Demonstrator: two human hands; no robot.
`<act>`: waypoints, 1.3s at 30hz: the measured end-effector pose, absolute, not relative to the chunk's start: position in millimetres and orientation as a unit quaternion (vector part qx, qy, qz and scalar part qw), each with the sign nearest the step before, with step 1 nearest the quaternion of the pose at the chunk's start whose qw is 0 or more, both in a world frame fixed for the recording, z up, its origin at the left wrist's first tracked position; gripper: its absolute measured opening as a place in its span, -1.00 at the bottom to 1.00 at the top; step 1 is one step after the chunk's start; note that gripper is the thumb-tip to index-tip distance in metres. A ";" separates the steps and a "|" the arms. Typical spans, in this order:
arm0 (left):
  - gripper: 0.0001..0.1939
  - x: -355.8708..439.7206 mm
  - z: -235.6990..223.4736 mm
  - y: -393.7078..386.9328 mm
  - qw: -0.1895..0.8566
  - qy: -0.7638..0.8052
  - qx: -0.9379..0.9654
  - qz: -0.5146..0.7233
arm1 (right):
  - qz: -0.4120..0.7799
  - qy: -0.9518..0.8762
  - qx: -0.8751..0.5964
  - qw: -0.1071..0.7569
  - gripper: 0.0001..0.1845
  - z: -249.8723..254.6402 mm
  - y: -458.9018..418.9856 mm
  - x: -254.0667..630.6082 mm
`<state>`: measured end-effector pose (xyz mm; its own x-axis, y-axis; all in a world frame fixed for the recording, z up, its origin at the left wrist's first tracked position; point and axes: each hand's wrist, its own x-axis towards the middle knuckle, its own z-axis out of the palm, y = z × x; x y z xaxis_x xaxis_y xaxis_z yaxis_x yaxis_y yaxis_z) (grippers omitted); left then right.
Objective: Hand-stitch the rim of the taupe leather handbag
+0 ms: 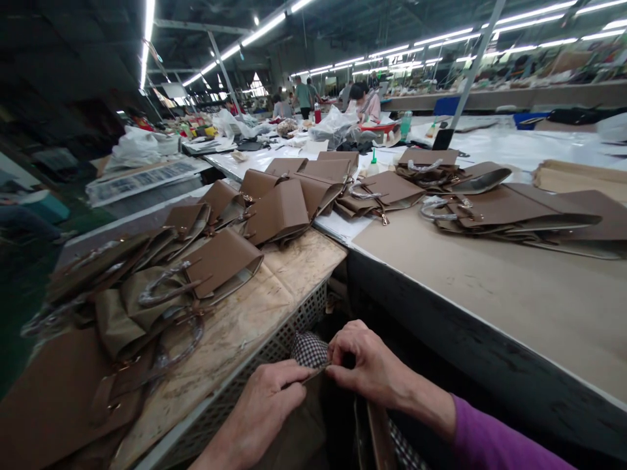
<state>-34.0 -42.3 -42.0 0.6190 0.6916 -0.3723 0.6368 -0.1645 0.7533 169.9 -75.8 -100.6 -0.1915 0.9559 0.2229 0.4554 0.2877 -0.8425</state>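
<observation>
My left hand (264, 401) and right hand (365, 362) pinch closed on a thin, dull-brown strip (316, 374). Brown bags (278, 214) lie on the left counter (274, 277).

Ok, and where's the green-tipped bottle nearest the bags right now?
In the head view, the bottle stands upright slightly right of centre in the upper half, on the white tabletop, just behind the brown bags and well beyond the right hand.
</observation>
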 end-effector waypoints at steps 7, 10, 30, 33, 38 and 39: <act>-0.69 -28.8 -47.6 -34.8 0.505 0.421 0.752 0.047 | 0.324 -0.703 -0.497 0.393 -0.76 -99.3 -72.5 163.0; -0.89 -13.2 -62.2 -29.6 0.467 0.417 0.778 0.056 | 0.341 -0.700 -0.497 0.384 -0.75 -97.3 -71.5 167.9; -0.69 -27.3 0.5 -1.8 0.636 0.325 0.697 -0.063 | 0.621 -0.606 -0.445 0.224 -0.40 -49.0 -79.5 229.5; -0.69 -40.8 13.3 0.0 0.583 0.317 0.737 -0.127 | 0.651 -0.605 -0.409 0.207 -0.42 -54.2 -87.3 218.8; -0.69 -41.6 5.5 -10.7 0.415 0.347 0.827 -0.151 | 0.671 -0.589 -0.390 0.226 -0.48 -76.2 -88.5 206.6; -0.64 -38.4 3.1 -14.2 0.378 0.346 0.848 -0.131 | 0.667 -0.592 -0.391 0.227 -0.49 -78.1 -87.3 205.7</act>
